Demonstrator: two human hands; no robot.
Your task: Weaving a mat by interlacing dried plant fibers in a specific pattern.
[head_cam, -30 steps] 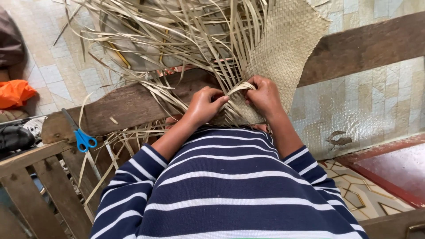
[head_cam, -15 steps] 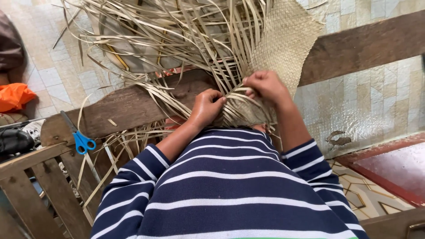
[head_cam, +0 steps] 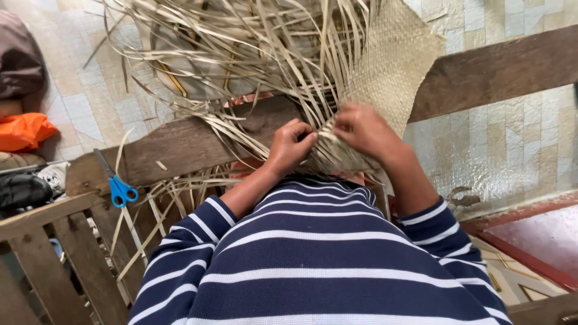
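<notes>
A pale tiled floor (head_cam: 90, 114) runs under a rough wooden plank (head_cam: 198, 141) that crosses the head view at a slant, with a slatted wooden frame (head_cam: 48, 253) at lower left. The head view looks down over a navy, white-striped sleeve and chest to both hands, which meet at the near edge of a woven mat (head_cam: 391, 66).

The mat's finished weave lies ahead and to the right of the hands, while its loose dry strips (head_cam: 241, 54) fan up and away to the left, their long axis running roughly away from the person. The left hand (head_cam: 292, 147) is curled, fingers pinching a strip just at the weave's edge. The right hand (head_cam: 364, 129) sits just beside it, nearly touching, fingers bent down and pressing on the woven edge; it lies nearer the finished part. Both forearms angle inward, wrists low.

Blue-handled scissors (head_cam: 117, 186) rest on the plank well to the left, and an orange cloth (head_cam: 24, 131) lies on the floor beyond.
</notes>
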